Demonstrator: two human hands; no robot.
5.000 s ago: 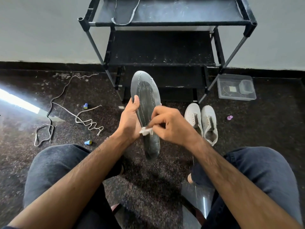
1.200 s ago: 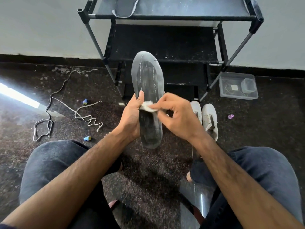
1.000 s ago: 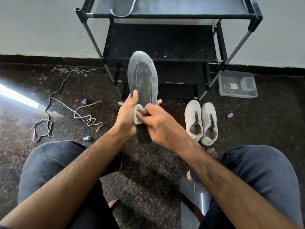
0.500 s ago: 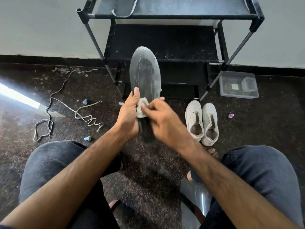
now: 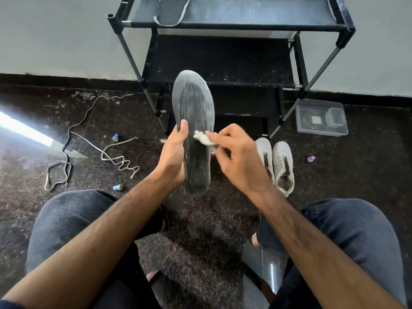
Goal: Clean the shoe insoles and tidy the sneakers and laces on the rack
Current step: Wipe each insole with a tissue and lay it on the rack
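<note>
The insole (image 5: 194, 130) is standing nearly upright in front of the person's knees, toe end up, its dusty grey face turned toward the camera. The left hand (image 5: 175, 152) is gripping it along its left edge, thumb lying on the face and fingers curled behind. The right hand (image 5: 236, 157) is pinching a small white wipe (image 5: 204, 139) and pressing it against the middle of the insole — half a second ago that wipe was bunched at the left edge beside the thumb, so it is sweeping across to the right. A second before, it was riding lower and the insole was tipped more to the left. In my judgement the wiping is in mid-course: pale dust is showing on the upper half, so this insole is not yet clean.

Just right of the hands, a pair of white sneakers (image 5: 275, 161) is sitting side by side on the floor, unlaced. Two loose laces (image 5: 118, 157) are lying tangled on the floor to the left, well apart from the shoes, with small blue caps (image 5: 117, 187) near them. Another insole (image 5: 171, 12) is resting on the top shelf of the black rack (image 5: 234, 24), which is standing against a pale wall. A clear plastic box (image 5: 321, 118) is sitting by the rack's right leg — the dark speckled floor (image 5: 200, 230) is looking dusty.
</note>
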